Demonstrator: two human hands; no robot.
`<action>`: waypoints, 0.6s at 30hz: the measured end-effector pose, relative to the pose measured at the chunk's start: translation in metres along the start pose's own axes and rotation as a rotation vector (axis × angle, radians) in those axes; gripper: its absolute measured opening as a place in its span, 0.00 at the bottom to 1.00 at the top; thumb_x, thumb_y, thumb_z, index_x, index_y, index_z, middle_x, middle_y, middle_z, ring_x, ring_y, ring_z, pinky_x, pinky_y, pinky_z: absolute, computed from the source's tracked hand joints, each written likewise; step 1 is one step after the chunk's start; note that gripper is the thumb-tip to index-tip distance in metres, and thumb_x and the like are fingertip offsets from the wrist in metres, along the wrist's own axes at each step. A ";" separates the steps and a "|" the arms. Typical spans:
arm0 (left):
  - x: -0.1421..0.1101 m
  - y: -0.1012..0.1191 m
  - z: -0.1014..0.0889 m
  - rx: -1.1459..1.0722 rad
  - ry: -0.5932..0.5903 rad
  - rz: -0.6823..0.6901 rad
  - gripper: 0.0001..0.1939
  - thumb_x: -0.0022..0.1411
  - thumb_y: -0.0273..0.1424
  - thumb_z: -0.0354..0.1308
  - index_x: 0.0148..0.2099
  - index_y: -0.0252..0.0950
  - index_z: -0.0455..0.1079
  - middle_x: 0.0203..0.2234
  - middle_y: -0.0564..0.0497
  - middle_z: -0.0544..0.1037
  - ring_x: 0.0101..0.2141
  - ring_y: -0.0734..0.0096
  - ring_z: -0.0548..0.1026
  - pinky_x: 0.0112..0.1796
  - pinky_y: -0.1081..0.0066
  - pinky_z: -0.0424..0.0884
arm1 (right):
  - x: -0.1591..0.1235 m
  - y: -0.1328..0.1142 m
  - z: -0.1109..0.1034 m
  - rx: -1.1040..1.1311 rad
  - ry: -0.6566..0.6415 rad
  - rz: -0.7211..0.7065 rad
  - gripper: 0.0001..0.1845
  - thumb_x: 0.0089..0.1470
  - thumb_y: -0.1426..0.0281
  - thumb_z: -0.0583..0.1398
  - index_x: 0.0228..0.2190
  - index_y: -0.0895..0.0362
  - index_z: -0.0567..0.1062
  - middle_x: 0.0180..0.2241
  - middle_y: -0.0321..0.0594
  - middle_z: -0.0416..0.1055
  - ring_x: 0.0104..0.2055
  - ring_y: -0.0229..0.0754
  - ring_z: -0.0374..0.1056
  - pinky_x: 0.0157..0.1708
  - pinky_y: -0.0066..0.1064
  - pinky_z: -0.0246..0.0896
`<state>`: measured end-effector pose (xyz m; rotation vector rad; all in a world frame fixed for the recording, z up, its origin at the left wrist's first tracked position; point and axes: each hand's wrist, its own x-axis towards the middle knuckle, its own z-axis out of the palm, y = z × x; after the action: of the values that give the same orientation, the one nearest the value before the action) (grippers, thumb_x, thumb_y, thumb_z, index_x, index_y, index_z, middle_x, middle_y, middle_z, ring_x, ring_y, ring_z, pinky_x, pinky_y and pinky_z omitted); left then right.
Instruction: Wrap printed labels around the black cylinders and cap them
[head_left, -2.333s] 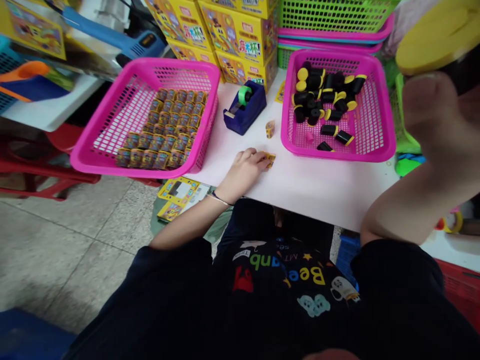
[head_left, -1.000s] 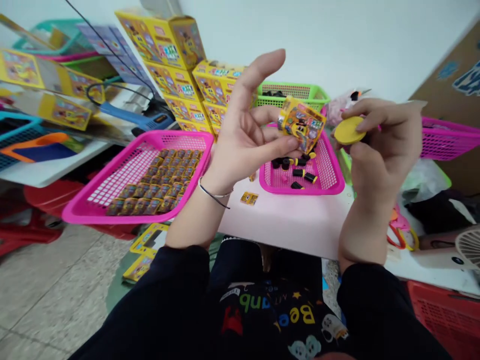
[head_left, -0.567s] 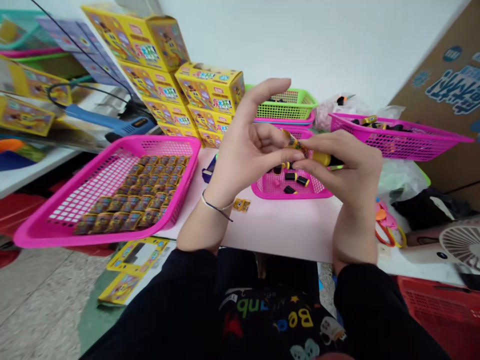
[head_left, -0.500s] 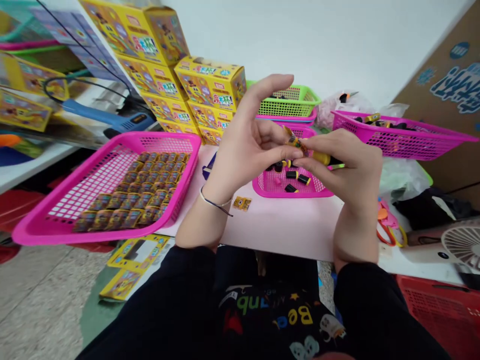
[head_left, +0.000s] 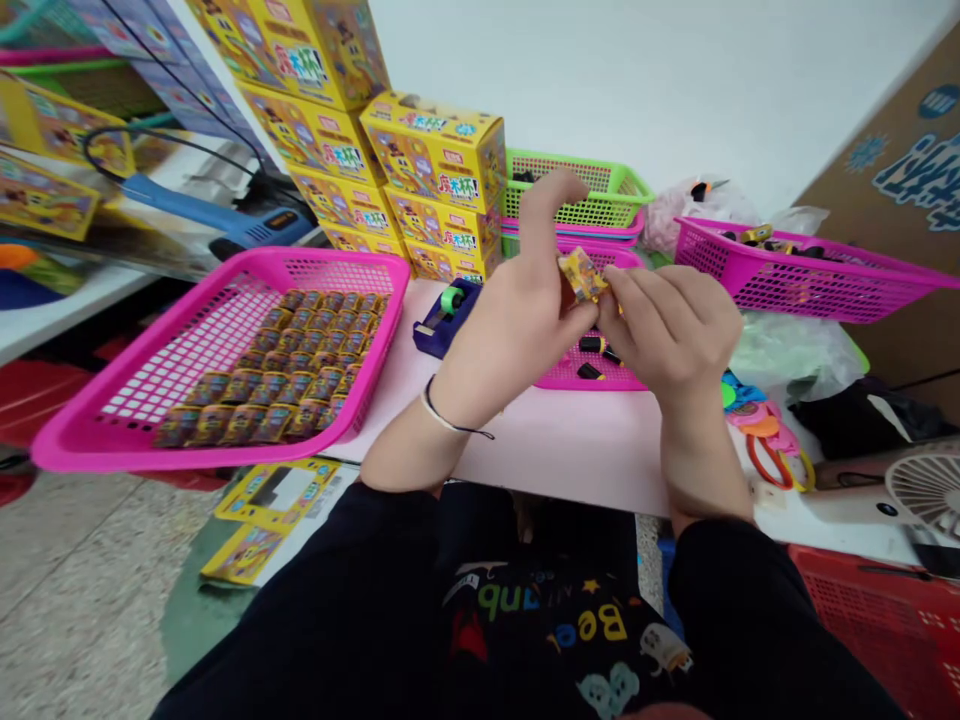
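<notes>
In front of my chest, both hands meet at a small yellow printed wrapper (head_left: pixel 581 274). My left hand (head_left: pixel 510 305) pinches it with thumb and fingers, index finger raised and bent. The closed fingers of my right hand (head_left: pixel 664 325) grip its right edge; whatever else they hold is hidden. Beneath the hands a pink basket (head_left: pixel 570 376) holds several small black-and-yellow cylinders (head_left: pixel 591 371). To the left, a large pink basket (head_left: pixel 172 345) contains rows of small wrapped pieces (head_left: pixel 277 375) with brown-and-yellow prints.
Yellow printed boxes (head_left: pixel 435 150) are stacked at the back. A blue tape dispenser (head_left: pixel 442 320) sits beside my left forearm. Behind are a green basket (head_left: pixel 592 185) and, to the right, another pink basket (head_left: pixel 795 285). Scissors (head_left: pixel 776 460) and a fan (head_left: pixel 926 490) lie right.
The wrapper has turned so its printed face shows more. A yellow cylinder visible by my right fingers is now mostly hidden. My left hand has tilted, and the view has shifted slightly, revealing the tape dispenser.
</notes>
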<state>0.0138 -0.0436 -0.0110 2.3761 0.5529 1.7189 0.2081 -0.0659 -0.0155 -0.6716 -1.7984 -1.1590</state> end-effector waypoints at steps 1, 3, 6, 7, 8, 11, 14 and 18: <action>-0.002 -0.002 0.005 0.007 0.038 0.000 0.36 0.60 0.19 0.57 0.69 0.38 0.55 0.65 0.37 0.70 0.41 0.73 0.81 0.45 0.66 0.80 | -0.001 0.000 0.002 -0.024 0.027 -0.013 0.09 0.67 0.73 0.65 0.48 0.57 0.83 0.38 0.42 0.88 0.37 0.45 0.82 0.37 0.37 0.73; -0.003 -0.008 0.017 -0.040 0.111 -0.017 0.31 0.65 0.23 0.54 0.67 0.40 0.53 0.56 0.41 0.74 0.38 0.74 0.80 0.39 0.69 0.78 | -0.001 0.000 0.004 -0.064 0.091 -0.033 0.10 0.65 0.74 0.67 0.48 0.60 0.83 0.37 0.43 0.87 0.36 0.45 0.82 0.36 0.37 0.74; 0.000 -0.019 0.038 -0.133 0.205 -0.020 0.22 0.72 0.33 0.52 0.65 0.43 0.54 0.56 0.42 0.73 0.40 0.74 0.81 0.34 0.73 0.75 | 0.002 -0.003 0.007 -0.088 0.205 -0.026 0.09 0.64 0.76 0.67 0.46 0.61 0.83 0.35 0.43 0.86 0.33 0.45 0.80 0.35 0.36 0.77; 0.002 -0.022 0.045 -0.155 0.245 -0.006 0.19 0.74 0.39 0.51 0.64 0.44 0.57 0.57 0.42 0.72 0.44 0.73 0.82 0.36 0.73 0.76 | 0.003 -0.005 0.007 -0.089 0.241 -0.015 0.09 0.64 0.75 0.67 0.46 0.60 0.84 0.34 0.42 0.86 0.33 0.44 0.80 0.35 0.35 0.78; 0.005 -0.025 0.051 -0.185 0.289 0.018 0.19 0.76 0.46 0.49 0.63 0.45 0.58 0.58 0.44 0.71 0.47 0.71 0.83 0.38 0.72 0.77 | 0.005 -0.007 0.007 -0.089 0.268 -0.004 0.08 0.65 0.75 0.66 0.45 0.58 0.84 0.33 0.41 0.86 0.32 0.43 0.79 0.35 0.34 0.78; 0.012 -0.028 0.068 -0.359 0.380 0.108 0.23 0.76 0.54 0.49 0.64 0.50 0.55 0.48 0.51 0.77 0.46 0.70 0.85 0.45 0.66 0.81 | 0.011 -0.016 0.003 -0.091 0.315 0.009 0.07 0.67 0.73 0.65 0.44 0.55 0.84 0.33 0.38 0.86 0.31 0.41 0.79 0.34 0.31 0.78; 0.015 -0.029 0.076 -0.523 0.436 0.167 0.25 0.76 0.48 0.57 0.68 0.55 0.52 0.35 0.58 0.78 0.39 0.70 0.85 0.48 0.63 0.83 | 0.013 -0.021 -0.002 -0.111 0.332 -0.030 0.07 0.67 0.72 0.64 0.44 0.55 0.84 0.32 0.38 0.86 0.30 0.40 0.78 0.34 0.31 0.77; 0.005 -0.045 0.071 -0.438 0.480 0.124 0.23 0.71 0.53 0.62 0.61 0.55 0.63 0.37 0.56 0.78 0.38 0.69 0.84 0.45 0.64 0.83 | 0.012 -0.019 -0.005 -0.158 0.315 -0.066 0.09 0.66 0.73 0.65 0.46 0.56 0.85 0.31 0.38 0.85 0.31 0.41 0.78 0.34 0.31 0.76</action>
<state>0.0728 0.0063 -0.0452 1.7352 0.0610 2.2052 0.1888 -0.0784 -0.0125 -0.4897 -1.4841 -1.3797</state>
